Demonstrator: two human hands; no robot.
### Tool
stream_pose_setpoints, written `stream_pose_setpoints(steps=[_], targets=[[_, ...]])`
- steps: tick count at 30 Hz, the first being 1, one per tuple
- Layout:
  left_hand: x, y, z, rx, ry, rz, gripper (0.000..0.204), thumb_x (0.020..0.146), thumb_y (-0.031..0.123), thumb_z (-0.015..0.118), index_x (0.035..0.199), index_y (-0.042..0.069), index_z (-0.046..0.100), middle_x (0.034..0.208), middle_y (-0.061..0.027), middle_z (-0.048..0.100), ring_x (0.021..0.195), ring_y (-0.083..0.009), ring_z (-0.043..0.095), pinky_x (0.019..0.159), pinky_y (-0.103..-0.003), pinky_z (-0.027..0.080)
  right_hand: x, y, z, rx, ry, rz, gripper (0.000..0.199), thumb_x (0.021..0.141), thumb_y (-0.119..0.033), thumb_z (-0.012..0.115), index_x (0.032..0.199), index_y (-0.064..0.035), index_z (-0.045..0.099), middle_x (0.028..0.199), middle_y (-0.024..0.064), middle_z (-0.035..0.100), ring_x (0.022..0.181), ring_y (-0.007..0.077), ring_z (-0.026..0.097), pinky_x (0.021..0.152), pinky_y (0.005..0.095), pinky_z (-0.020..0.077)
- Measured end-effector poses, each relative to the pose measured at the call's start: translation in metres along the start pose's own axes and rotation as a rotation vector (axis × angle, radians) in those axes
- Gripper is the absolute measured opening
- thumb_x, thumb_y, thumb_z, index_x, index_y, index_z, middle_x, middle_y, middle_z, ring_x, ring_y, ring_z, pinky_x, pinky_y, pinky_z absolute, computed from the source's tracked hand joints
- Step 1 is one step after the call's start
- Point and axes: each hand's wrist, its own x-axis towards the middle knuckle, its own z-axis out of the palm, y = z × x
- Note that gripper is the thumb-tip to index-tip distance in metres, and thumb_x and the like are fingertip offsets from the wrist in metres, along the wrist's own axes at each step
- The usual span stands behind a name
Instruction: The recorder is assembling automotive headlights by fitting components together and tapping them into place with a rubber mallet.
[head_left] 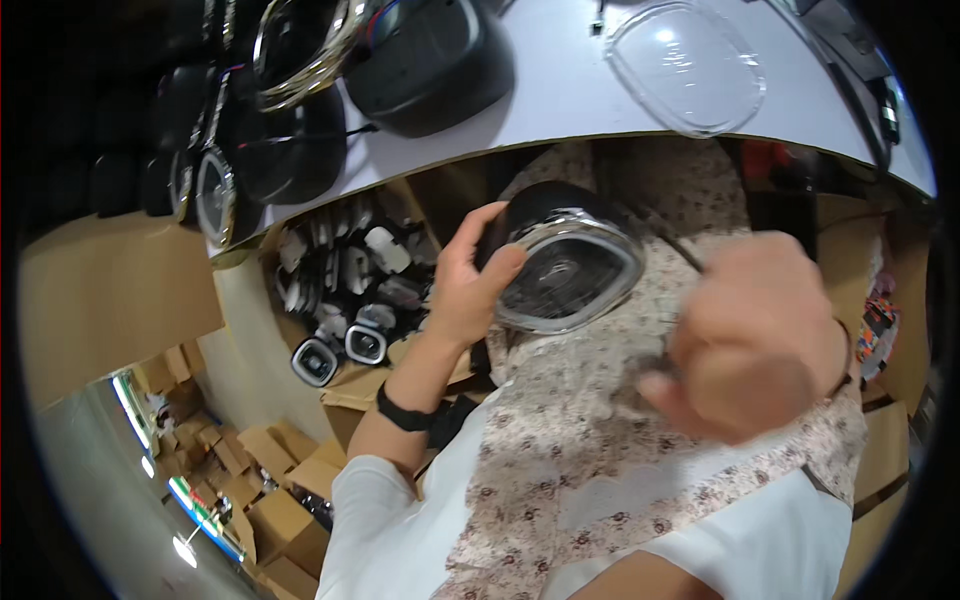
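Observation:
My left hand (470,270) is closed on the side of a black housing (560,203) with a rounded-square, light-rimmed front (570,275). The thumb lies on the rim, and the unit is tilted toward me over my lap. What kind of device it is I cannot tell. To the right of it my right hand (745,345) is raised, apart from the housing and smeared by motion. A thin dark strip (680,245) runs between the housing and that hand; whether the hand grips it is not clear.
On the white table (560,100) lie a clear rounded cover (690,70), a larger black housing (435,70) and shiny rings (300,60). A box of small black-and-white parts (360,265) stands below left. Cardboard cartons (285,520) fill the floor. Patterned fabric (600,430) covers my lap.

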Motion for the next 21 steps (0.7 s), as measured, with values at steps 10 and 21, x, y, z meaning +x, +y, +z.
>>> stream_pose_setpoints(steps=[10,21], targets=[[0.004,0.000,0.006,0.042,-0.033,0.003,0.064,0.091,0.046,0.076,0.132,0.000,0.057,0.113,-0.0059,0.067,0.103,-0.0136,0.060,0.093,-0.030,0.048,-0.013,-0.046,-0.021,-0.039,0.179,0.158,0.039,0.054,-0.025,0.088,0.071,-0.0111,0.057,0.070,0.0018,0.056,0.055,0.0257,0.047,0.062,0.0449,0.0369],[-0.002,-0.003,0.005,0.062,-0.037,0.040,0.071,0.091,0.054,0.073,0.133,0.000,0.056,0.114,-0.0074,0.067,0.105,-0.0146,0.059,0.095,-0.030,0.047,-0.016,-0.049,-0.014,-0.117,0.219,0.161,0.040,0.055,-0.025,0.089,0.073,-0.0108,0.056,0.071,0.0020,0.056,0.055,0.0258,0.047,0.062,0.0450,0.0373]])
